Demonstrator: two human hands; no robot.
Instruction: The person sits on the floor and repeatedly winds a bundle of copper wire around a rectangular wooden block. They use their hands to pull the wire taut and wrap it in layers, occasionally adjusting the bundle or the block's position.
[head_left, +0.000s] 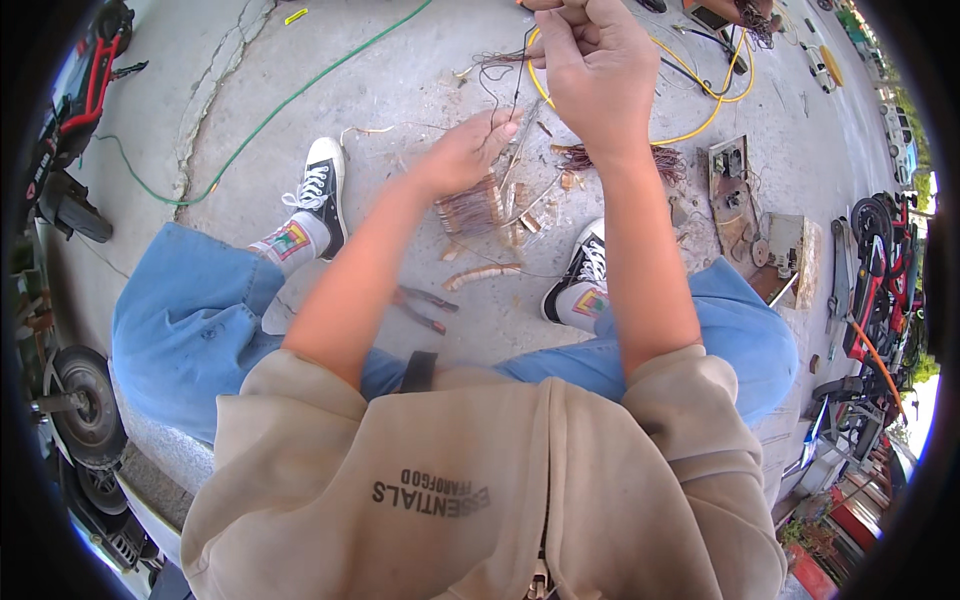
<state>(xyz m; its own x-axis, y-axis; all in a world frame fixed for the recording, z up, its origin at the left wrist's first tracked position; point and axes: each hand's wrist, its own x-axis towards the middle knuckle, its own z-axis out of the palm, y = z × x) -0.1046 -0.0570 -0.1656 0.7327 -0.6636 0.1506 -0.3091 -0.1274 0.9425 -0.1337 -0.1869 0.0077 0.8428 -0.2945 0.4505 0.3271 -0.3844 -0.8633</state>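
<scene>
Right hand (597, 85) up high at the top edge of the view, fingers folded in, thumb pressed against them, pinching a thin dark wire (516, 85) that hangs in loose loops toward the floor. And here's the left hand (468, 157), lower down, fingers reaching out right beside those loops; it's blurred, so I can't tell whether it grips the wire or merely brushes by. Underneath, on the concrete floor (245, 275), a flattened brown wire coil (468, 208) lies among scraps between two black-and-white sneakers (326, 185). Just beyond the right wrist, a reddish-brown wire bundle (667, 162)! Pliers (425, 308) rest near the left forearm, handles apart. Over to the right, a rusty metal plate (733, 205); a yellow hose (707, 122) curls behind the right hand, and a green hose (300, 93) sweeps across the left side.
</scene>
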